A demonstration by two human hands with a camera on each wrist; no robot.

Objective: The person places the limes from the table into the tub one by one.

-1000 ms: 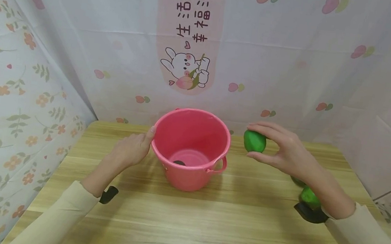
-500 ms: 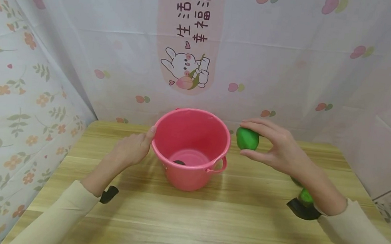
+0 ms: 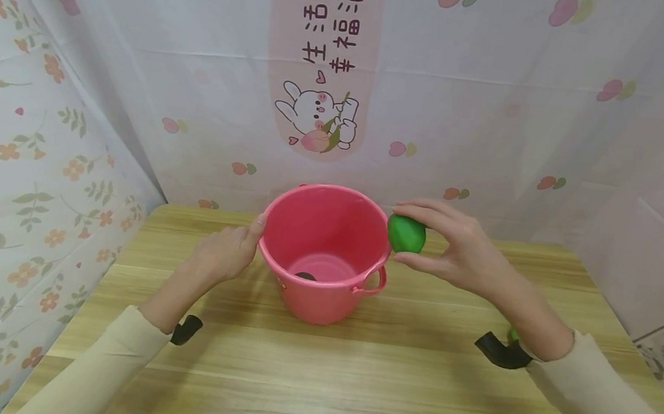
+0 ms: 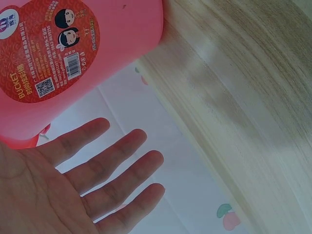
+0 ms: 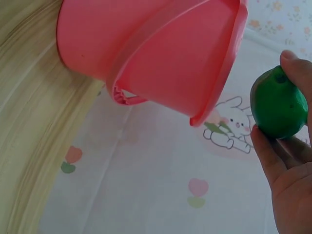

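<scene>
A pink bucket (image 3: 321,301) stands upright on the wooden table, its handle hanging at the right side. My left hand (image 3: 225,253) is at its left rim, thumb against the edge; in the left wrist view the four fingers stretch out straight beside the labelled wall. Between thumb and fingers, my right hand (image 3: 456,252) pinches a smooth, round green fruit (image 3: 406,234), which overlaps the bucket's right rim in the head view. The right wrist view shows the fruit (image 5: 278,105) held above rim level. Inside the bucket, a dark object (image 3: 306,276) is mostly hidden by the near rim.
Another green object (image 3: 513,334) peeks out from behind my right forearm on the table (image 3: 312,382). A white printed curtain (image 3: 209,97) hangs right behind the table's far edge, with more cloth at both sides. Black bands show at both wrists.
My right hand has carried the green fruit leftward to the bucket's right rim. The forearm now covers more of the green things on the right. My left hand and the bucket have stayed put.
</scene>
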